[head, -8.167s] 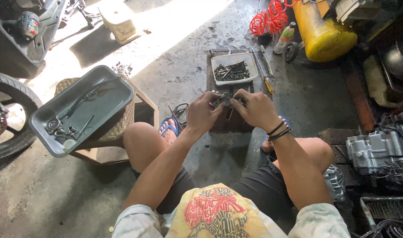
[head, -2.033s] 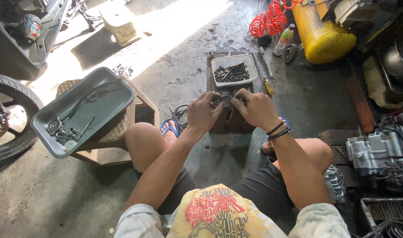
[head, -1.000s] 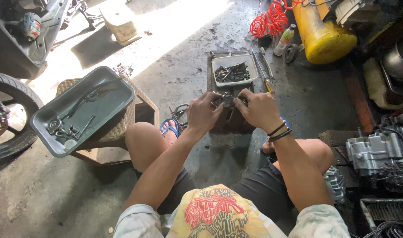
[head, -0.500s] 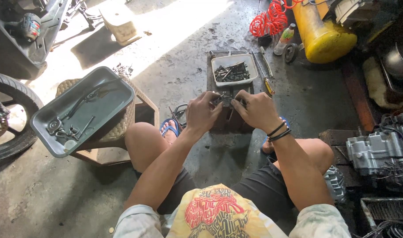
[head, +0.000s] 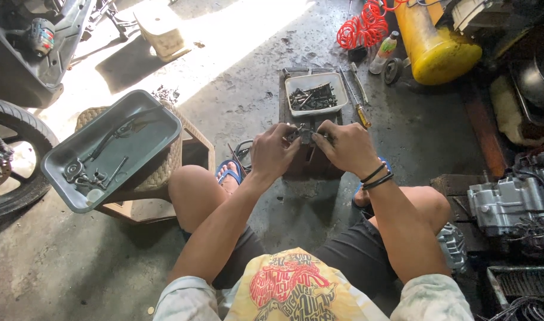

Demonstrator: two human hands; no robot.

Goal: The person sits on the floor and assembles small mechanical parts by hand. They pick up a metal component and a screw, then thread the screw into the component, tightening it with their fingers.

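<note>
I sit low with both arms stretched forward over a dark wooden block [head: 307, 163] on the concrete floor. My left hand [head: 273, 151] and my right hand [head: 343, 147] are both closed on a small dark metal part [head: 305, 135] held between them above the block. Most of the part is hidden by my fingers. Just beyond my hands, a white tray [head: 316, 94] holds several dark bolts and small pieces. A screwdriver [head: 356, 101] lies to the right of that tray.
A grey metal pan [head: 111, 148] with tools rests on a woven stool at the left. A wheel [head: 10, 154] stands far left. A yellow tank [head: 435, 41] and red coiled hose [head: 364, 27] are at the back right, an engine [head: 513, 199] at the right.
Both hands stay closed on the small part over the block; only slight finger shifts show. Nothing else has moved.
</note>
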